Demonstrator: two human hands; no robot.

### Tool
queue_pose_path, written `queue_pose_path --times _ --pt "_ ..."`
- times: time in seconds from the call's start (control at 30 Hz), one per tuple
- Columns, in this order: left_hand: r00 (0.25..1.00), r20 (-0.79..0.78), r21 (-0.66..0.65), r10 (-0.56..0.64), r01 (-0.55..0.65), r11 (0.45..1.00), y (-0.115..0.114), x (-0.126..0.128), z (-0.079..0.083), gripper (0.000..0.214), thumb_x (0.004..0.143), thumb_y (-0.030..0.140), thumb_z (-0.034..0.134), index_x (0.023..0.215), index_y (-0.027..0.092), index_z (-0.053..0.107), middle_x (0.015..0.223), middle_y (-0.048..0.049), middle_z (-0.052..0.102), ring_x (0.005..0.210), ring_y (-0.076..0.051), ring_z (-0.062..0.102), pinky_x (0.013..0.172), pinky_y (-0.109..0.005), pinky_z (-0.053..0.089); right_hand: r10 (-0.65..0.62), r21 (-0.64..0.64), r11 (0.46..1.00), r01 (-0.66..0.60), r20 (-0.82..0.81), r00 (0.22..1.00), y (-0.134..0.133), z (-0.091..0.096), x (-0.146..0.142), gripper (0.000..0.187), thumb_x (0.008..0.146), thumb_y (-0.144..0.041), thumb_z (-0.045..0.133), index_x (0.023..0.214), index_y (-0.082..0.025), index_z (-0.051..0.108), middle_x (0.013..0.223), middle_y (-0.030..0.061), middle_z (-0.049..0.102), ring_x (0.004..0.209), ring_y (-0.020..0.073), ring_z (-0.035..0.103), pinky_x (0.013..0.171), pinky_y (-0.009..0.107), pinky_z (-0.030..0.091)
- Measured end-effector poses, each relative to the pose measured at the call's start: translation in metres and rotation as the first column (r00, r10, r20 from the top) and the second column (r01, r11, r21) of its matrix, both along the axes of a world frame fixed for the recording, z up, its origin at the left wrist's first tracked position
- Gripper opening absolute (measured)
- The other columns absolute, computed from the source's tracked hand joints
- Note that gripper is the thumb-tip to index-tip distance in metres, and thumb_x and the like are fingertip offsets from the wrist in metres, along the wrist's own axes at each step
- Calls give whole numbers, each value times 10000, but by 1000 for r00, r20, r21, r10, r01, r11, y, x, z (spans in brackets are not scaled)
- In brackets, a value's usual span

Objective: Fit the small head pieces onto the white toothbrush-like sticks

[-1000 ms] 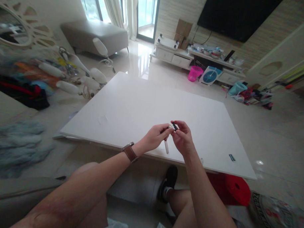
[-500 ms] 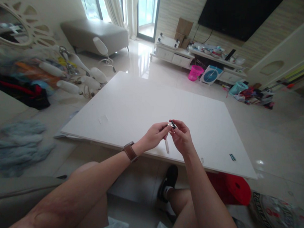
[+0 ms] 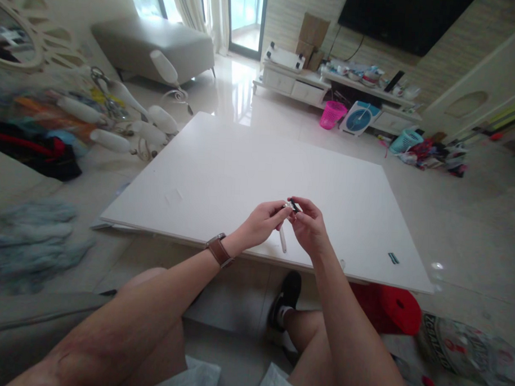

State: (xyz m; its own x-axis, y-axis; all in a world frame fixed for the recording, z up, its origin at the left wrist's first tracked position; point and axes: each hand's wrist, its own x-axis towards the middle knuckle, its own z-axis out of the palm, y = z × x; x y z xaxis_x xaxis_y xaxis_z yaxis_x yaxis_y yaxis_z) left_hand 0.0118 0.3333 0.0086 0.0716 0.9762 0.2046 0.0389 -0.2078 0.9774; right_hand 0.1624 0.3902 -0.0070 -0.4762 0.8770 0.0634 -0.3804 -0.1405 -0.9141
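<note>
Across the middle of the room, a broad white panel (image 3: 242, 158) lies level as the work surface, raised above the tiled floor. A red cylindrical item (image 3: 399, 310) sits below its near edge, toward the right corner.

Over the near part of the panel, the left hand (image 3: 265, 220) and the right hand (image 3: 310, 226) meet, fingers flexed. Each hand is closed in a fingertip pinch; both grip the same small part from opposite sides. A wristwatch with a brown strap (image 3: 219, 251) is on the left wrist.

A pale, slim handle (image 3: 283, 240) points from beneath the fingers toward the near edge. Its upper end is hidden; whether it joins the held part or rests on the panel cannot be determined.

Two dark green strips (image 3: 393, 258) lie side by side near the right corner, well apart from the hands.

The black-and-silver part (image 3: 295, 205) is between the fingertips, above the panel; its exact type is too small to identify.

Current step, as judged: two-handed fitting or adjustment of this part. The next move calls for a steady left pinch, with fine alignment by the right fingertips.
</note>
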Motion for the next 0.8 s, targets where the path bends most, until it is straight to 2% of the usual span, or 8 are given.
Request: queue_pose_path --times 0.17,0.27,0.37,0.43,0.5,0.67,0.8 --pt "998 57 -55 -9 12 998 0 0 4 411 973 446 468 671 169 502 550 40 473 509 -74 404 521 -217 324 -4 4 1000 4 7 1000 -2 3 -3 319 671 -261 814 981 -283 742 1109 11 706 854 151 625 753 278 523" --pt "993 118 -130 -25 40 991 0 -1 5 391 968 444 471 692 169 505 531 48 456 465 -64 397 480 -207 319 -64 9 998 64 25 998 1 1 -4 302 646 -260 837 930 -278 734 1022 4 715 832 145 626 707 258 508" --pt "987 158 -169 -21 48 985 3 0 0 242 926 389 562 831 168 536 626 41 531 481 -60 465 481 -193 366 -169 36 985 167 85 982 4 -4 -5 275 664 -311 837 907 -265 717 903 -7 692 782 135 619 652 245 482" --pt "987 161 -190 6 25 981 5 1 -6 198 890 336 619 961 178 523 744 22 600 510 -61 519 483 -189 395 -241 96 969 228 164 957 6 -7 -6 238 704 -354 818 884 -245 707 835 -13 667 721 122 600 627 243 467" --pt "988 150 -222 30 4 975 7 1 -12 212 894 303 606 1028 193 485 792 13 633 510 -64 546 473 -185 398 -292 173 951 255 241 925 7 -10 -6 224 738 -389 800 851 -223 699 797 -10 653 670 113 578 625 252 467" --pt "992 122 -255 38 -6 967 10 -1 -20 137 940 300 523 1017 202 467 747 8 670 483 -74 568 472 -187 409 -332 280 927 251 297 895 5 -10 -7 283 725 -409 817 908 -231 694 794 -7 644 668 125 572 628 270 486" --pt "991 126 -298 46 -6 955 10 -1 -20 117 937 266 509 1024 194 476 753 -9 697 485 -83 583 483 -194 430 -416 418 874 249 377 827 1 -7 -7 253 789 -440 766 891 -215 712 784 12 664 649 133 557 581 271 462"
